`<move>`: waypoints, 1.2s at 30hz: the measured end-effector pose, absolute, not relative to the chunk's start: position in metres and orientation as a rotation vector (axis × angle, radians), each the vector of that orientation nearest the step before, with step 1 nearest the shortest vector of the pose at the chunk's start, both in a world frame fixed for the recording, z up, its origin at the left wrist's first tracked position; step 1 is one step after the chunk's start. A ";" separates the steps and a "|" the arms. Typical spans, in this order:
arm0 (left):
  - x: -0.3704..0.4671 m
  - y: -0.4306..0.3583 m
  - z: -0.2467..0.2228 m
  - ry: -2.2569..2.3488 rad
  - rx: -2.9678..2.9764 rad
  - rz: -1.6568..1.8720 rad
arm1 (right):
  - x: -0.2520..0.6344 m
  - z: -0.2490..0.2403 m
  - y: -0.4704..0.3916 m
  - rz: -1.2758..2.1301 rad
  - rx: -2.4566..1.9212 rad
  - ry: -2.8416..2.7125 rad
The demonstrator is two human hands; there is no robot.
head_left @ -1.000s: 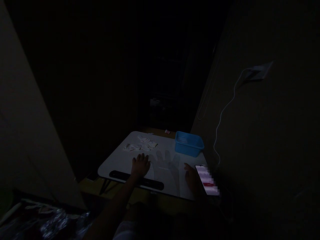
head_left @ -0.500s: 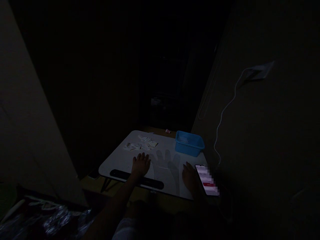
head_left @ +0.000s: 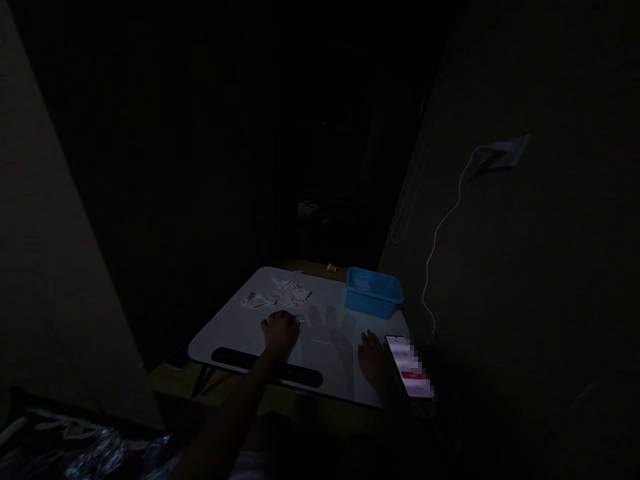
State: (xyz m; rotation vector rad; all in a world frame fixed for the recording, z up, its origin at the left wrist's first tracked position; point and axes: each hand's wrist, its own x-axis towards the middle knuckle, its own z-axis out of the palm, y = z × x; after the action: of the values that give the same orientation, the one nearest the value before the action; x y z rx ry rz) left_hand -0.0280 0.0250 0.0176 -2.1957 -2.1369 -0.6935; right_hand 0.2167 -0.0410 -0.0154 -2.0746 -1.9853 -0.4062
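Note:
On the white folding table lies a faint, see-through hand shape that looks like a clear plastic glove; dim light blurs it with shadows. My left hand is at its left side, fingers curled down, with a small shiny crumpled bit of clear plastic at the fingertips. My right hand rests palm down near the table's right edge, fingers stretched out and slightly apart, holding nothing. Crumpled white pieces, perhaps cloth or gloves, lie beyond my left hand.
A blue plastic basket with something pale inside stands at the far right corner. A lit phone is beside my right hand. A white cable hangs along the right wall. Behind the table lies a small pink-and-white object. The room is very dark.
My left hand's fingers have gone from spread flat to curled, and a shiny crumpled bit now shows at their tips. My right hand stays nearly in place. The view has shifted slightly.

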 end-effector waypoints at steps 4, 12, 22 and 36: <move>-0.027 0.026 0.015 -2.108 -2.193 -0.782 | 0.216 -0.016 -0.041 -0.423 -2.073 -1.976; -0.006 0.033 0.033 -2.159 -2.447 -0.771 | 0.217 -0.016 -0.041 -0.410 -2.060 -1.945; 0.019 0.041 0.039 -1.893 -2.916 -1.212 | 0.215 -0.012 -0.043 -0.391 -2.087 -1.939; -0.034 0.023 -0.007 -1.683 -2.598 -0.448 | 0.215 -0.013 -0.042 -0.400 -2.070 -1.954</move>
State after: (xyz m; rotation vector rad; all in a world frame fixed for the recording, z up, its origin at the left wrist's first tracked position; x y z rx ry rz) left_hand -0.0339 0.0229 -0.0072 -2.5982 -1.6833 -0.4478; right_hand 0.2149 -0.0421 -0.0133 -2.0695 -1.9543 -0.3999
